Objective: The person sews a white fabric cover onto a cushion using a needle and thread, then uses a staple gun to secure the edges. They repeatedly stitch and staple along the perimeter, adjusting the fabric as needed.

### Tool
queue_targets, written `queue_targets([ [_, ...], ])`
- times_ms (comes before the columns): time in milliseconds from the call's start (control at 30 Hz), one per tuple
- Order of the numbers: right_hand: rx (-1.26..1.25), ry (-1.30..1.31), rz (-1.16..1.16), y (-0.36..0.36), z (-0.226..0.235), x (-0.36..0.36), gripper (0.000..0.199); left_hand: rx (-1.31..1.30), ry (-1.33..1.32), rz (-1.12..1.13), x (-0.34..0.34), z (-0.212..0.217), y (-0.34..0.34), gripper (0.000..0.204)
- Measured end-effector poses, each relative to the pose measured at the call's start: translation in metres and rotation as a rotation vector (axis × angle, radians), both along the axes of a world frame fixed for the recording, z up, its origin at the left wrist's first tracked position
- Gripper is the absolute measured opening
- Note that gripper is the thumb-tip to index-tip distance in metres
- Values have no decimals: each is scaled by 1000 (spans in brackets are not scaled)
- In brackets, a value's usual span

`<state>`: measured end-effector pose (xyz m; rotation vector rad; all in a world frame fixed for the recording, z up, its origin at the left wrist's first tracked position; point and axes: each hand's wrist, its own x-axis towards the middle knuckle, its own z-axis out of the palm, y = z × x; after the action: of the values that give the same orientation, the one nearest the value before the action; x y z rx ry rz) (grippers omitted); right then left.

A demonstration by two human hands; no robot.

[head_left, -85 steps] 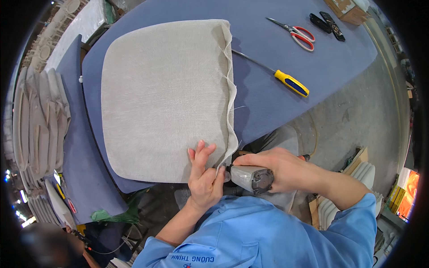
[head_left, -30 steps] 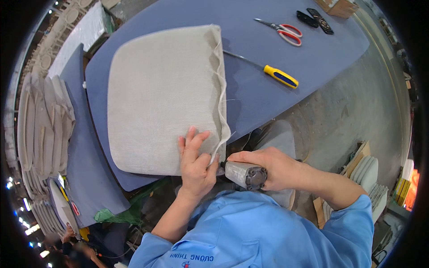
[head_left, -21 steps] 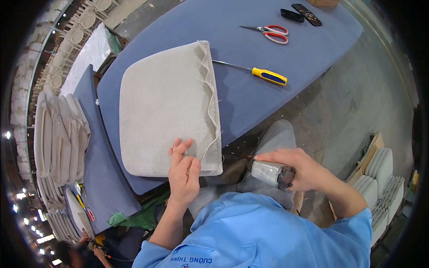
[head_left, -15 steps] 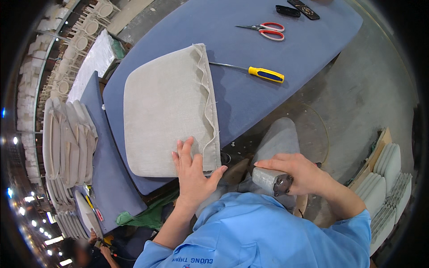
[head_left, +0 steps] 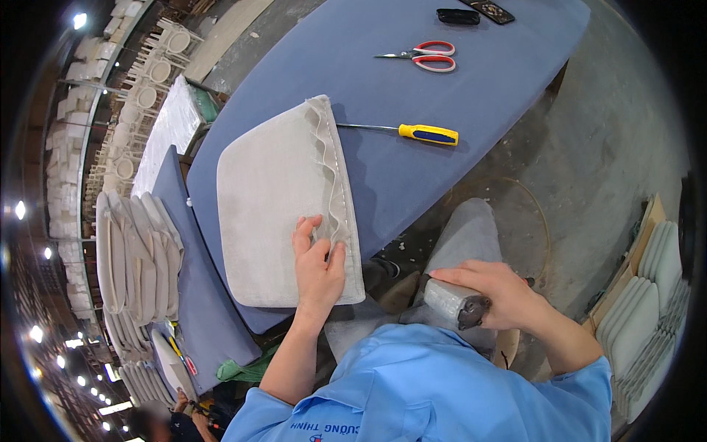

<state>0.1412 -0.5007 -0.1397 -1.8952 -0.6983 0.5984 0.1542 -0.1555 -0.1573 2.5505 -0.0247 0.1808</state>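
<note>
A light grey fabric-covered chair pad (head_left: pixel 272 206) lies on the blue padded tabletop, a loose wavy flap running along its right side. My left hand (head_left: pixel 318 269) is over the pad's lower right part, fingers bent and pinching the flap's fabric (head_left: pixel 334 214). To the right, above my lap, my right hand (head_left: pixel 501 291) is wrapped round a grey, block-shaped staple gun (head_left: pixel 447 298) with a dark end cap; its nose is hidden. A screwdriver (head_left: pixel 428 134) with a yellow and blue handle lies beyond the pad, its tip hidden at the pad's edge.
Red-handled scissors (head_left: pixel 434 57), a black case (head_left: pixel 458 16) and a dark handset (head_left: pixel 490 10) lie on the blue table (head_left: pixel 383 96). Stacked grey pads (head_left: pixel 140 250) stand at left, more pads (head_left: pixel 626 317) at right. A thin hose (head_left: pixel 541 214) loops over the floor. Another person works at lower left.
My left hand has gone from lying spread on the pad to bent fingers at the flap. The pad has turned slightly. My right hand still holds the staple gun; the view has shifted.
</note>
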Motion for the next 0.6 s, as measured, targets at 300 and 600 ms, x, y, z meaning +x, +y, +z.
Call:
queue_targets([
  [300, 84, 13, -144, -5, -2, 8, 86, -304, 86, 151, 3, 13, 19, 18],
  [600, 60, 45, -121, 8, -6, 9, 84, 343, 5, 62, 17, 5, -19, 21],
])
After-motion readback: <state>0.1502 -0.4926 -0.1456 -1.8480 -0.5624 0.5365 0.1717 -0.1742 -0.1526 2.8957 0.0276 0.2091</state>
